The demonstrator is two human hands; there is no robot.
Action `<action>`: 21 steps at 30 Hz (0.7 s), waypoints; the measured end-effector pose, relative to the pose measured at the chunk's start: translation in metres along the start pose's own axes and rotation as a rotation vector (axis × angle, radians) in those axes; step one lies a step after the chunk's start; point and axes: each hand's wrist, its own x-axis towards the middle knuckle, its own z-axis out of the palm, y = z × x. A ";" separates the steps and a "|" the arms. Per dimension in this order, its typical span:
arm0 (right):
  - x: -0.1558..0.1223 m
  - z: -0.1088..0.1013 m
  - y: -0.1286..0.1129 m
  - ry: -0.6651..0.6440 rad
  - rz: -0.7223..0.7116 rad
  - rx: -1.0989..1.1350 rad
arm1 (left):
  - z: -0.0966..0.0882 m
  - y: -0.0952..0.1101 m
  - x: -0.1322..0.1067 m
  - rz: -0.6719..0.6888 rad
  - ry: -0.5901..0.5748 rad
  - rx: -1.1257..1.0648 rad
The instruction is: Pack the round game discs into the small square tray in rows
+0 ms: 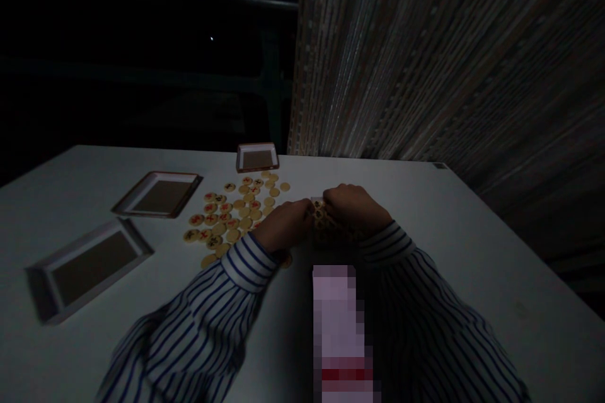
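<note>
Chinese chess pieces [246, 223], round and pale with red or black characters, lie loosely scattered left of centre on the white table. Right of them sits a small dark box [322, 241] with several pieces inside, their marks partly in shadow. My left hand [287, 225] is at the box's left side, closed, its fingertips by the pieces there. My right hand [358, 206] reaches over the box's right side, fingers curled down and mostly hidden. What either hand pinches does not show. Striped sleeves cover both wrists.
An open shallow tray [155, 195] and a white-sided box [89, 271] lie at the left. Another small tray [258, 157] stands at the table's far edge. A string curtain [401, 56] hangs behind. A pixelated pink patch [338, 327] covers the near middle. The room is dark.
</note>
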 end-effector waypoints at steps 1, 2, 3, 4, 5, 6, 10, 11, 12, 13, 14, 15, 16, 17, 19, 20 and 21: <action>0.000 0.000 0.000 0.001 0.002 -0.003 | 0.000 0.000 0.000 -0.001 -0.004 0.002; 0.000 -0.001 0.000 -0.003 0.004 -0.004 | 0.000 -0.001 0.000 -0.001 -0.007 0.004; 0.000 -0.002 0.000 -0.008 0.005 -0.004 | 0.000 -0.001 0.001 0.000 -0.011 0.006; -0.001 -0.003 -0.001 -0.013 0.005 -0.001 | 0.000 -0.001 0.001 0.001 -0.014 0.007; -0.001 -0.003 -0.001 -0.017 0.005 0.002 | 0.000 -0.001 0.001 -0.001 -0.017 0.006; -0.001 -0.004 -0.001 -0.017 0.003 0.005 | 0.000 -0.001 0.000 -0.005 -0.023 0.005; -0.002 -0.004 -0.001 -0.001 -0.009 0.012 | -0.001 0.000 -0.001 0.002 -0.025 -0.002; -0.002 -0.003 0.000 -0.003 -0.011 0.009 | -0.001 0.000 -0.001 0.007 -0.022 -0.001; -0.001 -0.003 0.000 -0.010 -0.010 0.005 | -0.001 0.000 -0.001 0.010 -0.020 0.002; 0.000 -0.002 0.000 -0.020 -0.008 0.001 | -0.001 0.000 -0.001 0.011 -0.021 0.006; 0.001 -0.001 0.001 -0.030 -0.005 -0.004 | -0.001 0.000 -0.001 0.009 -0.023 0.012; 0.001 0.000 0.001 -0.035 -0.002 -0.008 | -0.001 0.000 -0.001 0.008 -0.023 0.016; 0.002 0.000 0.001 -0.035 -0.002 -0.011 | -0.001 0.000 -0.002 0.009 -0.023 0.021; 0.002 0.001 0.002 -0.033 -0.004 -0.014 | -0.001 0.000 -0.002 0.013 -0.022 0.024; 0.002 0.001 0.002 -0.035 -0.006 -0.019 | -0.002 0.000 -0.002 0.015 -0.019 0.023; 0.002 0.000 0.001 -0.039 -0.006 -0.020 | -0.002 0.001 -0.002 0.013 -0.020 0.020; 0.001 0.000 0.001 -0.043 -0.007 -0.020 | -0.002 0.001 -0.002 0.011 -0.024 0.013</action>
